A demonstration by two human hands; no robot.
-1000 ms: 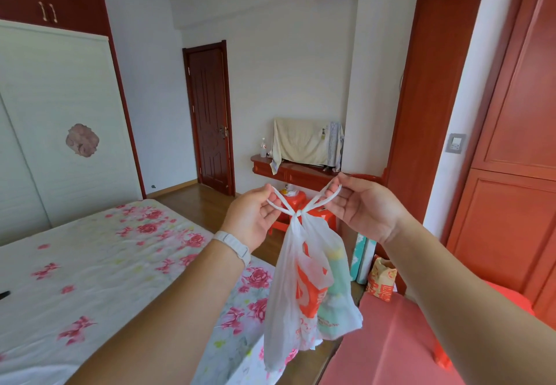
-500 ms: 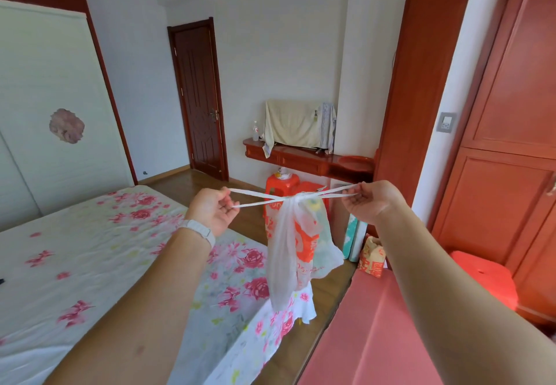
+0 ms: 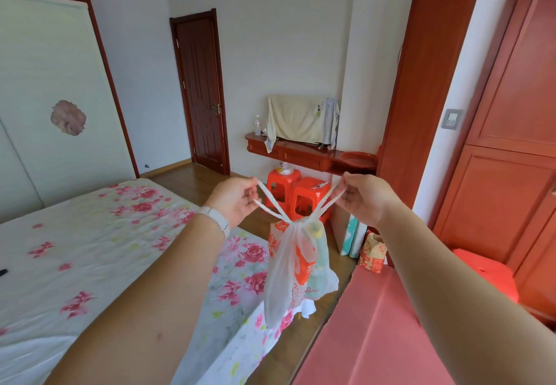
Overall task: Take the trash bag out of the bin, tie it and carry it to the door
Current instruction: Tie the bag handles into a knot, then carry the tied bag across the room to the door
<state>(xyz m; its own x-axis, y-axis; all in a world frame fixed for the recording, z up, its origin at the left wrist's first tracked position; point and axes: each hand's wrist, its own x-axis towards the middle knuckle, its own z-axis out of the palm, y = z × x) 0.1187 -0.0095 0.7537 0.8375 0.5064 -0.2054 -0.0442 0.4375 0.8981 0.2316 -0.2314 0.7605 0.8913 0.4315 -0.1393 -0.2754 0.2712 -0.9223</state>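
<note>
A thin white trash bag point(image 3: 288, 267) with orange and pale green rubbish inside hangs in the air in front of me. Its neck is cinched in a knot point(image 3: 296, 222). Two handle loops rise from the knot in a V. My left hand point(image 3: 236, 201) pinches the left loop, and my right hand point(image 3: 364, 196) pinches the right loop. A dark brown door point(image 3: 201, 93) stands closed at the far end of the room. No bin is in view.
A bed with a flowered sheet point(image 3: 90, 249) fills the left. Two red plastic stools point(image 3: 296, 195) stand under a red wall shelf point(image 3: 310, 156). A pink surface point(image 3: 370, 333) lies at lower right, beside red cupboards point(image 3: 508, 144). Wooden floor leads to the door.
Half a second ago my hands pulled the handles out flat and taut. They have come closer together and higher, so the loops now slope up from the tightened knot.
</note>
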